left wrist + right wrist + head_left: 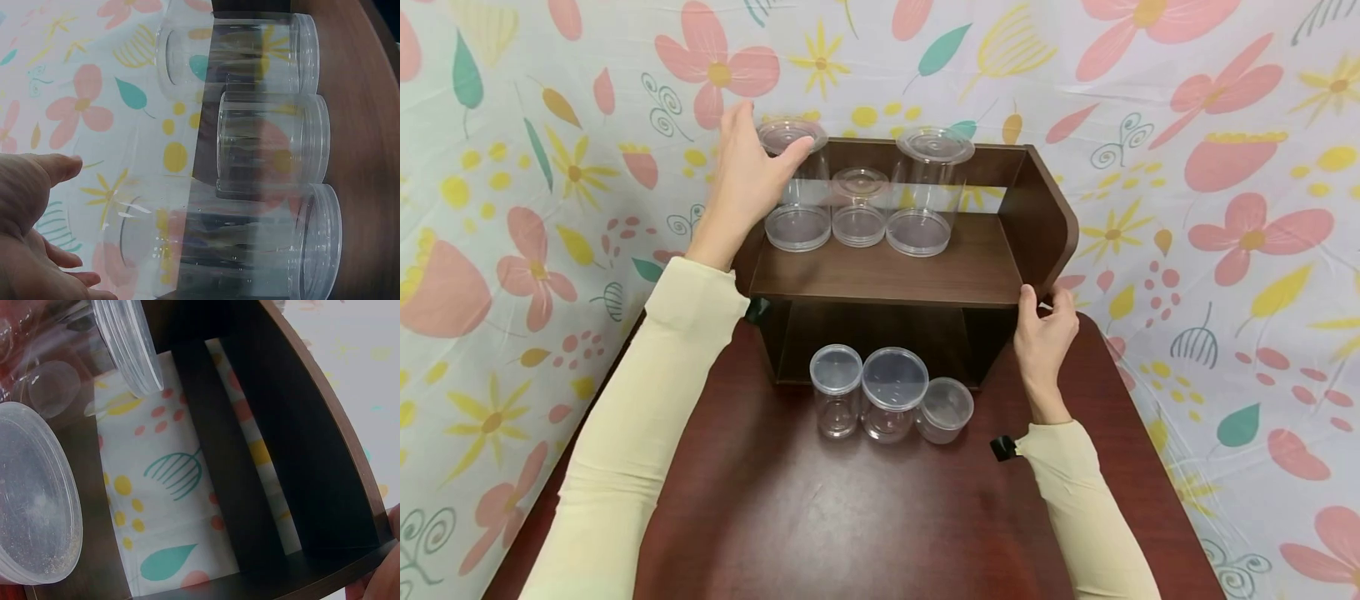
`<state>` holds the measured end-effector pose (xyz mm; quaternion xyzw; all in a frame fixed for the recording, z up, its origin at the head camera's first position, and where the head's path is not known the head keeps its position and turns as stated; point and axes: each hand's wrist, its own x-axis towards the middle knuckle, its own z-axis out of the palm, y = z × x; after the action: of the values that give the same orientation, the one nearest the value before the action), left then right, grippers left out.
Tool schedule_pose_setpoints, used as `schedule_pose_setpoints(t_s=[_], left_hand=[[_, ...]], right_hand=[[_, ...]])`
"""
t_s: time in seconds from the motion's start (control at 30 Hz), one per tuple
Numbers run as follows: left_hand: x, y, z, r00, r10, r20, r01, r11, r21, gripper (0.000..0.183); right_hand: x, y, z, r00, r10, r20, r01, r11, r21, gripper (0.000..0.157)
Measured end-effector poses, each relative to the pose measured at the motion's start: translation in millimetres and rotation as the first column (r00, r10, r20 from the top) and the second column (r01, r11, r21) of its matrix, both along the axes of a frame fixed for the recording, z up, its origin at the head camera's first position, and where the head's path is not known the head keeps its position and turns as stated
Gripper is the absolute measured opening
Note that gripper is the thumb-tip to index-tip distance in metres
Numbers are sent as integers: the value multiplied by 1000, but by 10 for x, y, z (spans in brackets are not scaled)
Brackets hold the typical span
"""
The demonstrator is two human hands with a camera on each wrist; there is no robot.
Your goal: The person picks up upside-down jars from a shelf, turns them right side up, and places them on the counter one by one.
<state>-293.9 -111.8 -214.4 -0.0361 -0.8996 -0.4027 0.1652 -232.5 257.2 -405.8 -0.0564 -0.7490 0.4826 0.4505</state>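
Two tall clear plastic jars, one on the left [797,187] and one on the right [925,200], stand on the upper board of a dark brown two-tier shelf [880,279]. A shorter clear jar [859,208] stands between them. My left hand [748,179] is at the top of the left jar, thumb and fingers spread; the left wrist view shows a gap between this hand [37,231] and the nearest jar [250,247]. My right hand [1047,342] grips the shelf's right front edge, mostly out of frame in the right wrist view.
Three clear lidded jars, a slim one [837,392], a wider one [893,396] and a low one [943,410], stand on the reddish-brown table [835,517] before the lower tier. Behind the shelf hangs a floral cloth [1247,200].
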Motion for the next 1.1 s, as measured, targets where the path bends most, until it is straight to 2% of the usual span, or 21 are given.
schedule_pose_setpoints(t_s=[0.2,0.47,0.93,1.1], left_hand=[[-136,46,25,994,26,106,-24,999,-24,108],[-250,55,36,982,50,180,-44,998,-39,123],[-333,116,5,980,79,182,-53,988,-146,129],[-346,124,-8,981,91,169,-55,976,-209,126]], right_hand=[[-3,-6,-4,1000,10,8,-10,1000,2,20],[1,4,8,1000,4,14,-4,1000,4,20],[16,19,8,1000,24,16,-24,1000,-4,18],[13,16,14,1000,22,15,-22,1000,-1,19]])
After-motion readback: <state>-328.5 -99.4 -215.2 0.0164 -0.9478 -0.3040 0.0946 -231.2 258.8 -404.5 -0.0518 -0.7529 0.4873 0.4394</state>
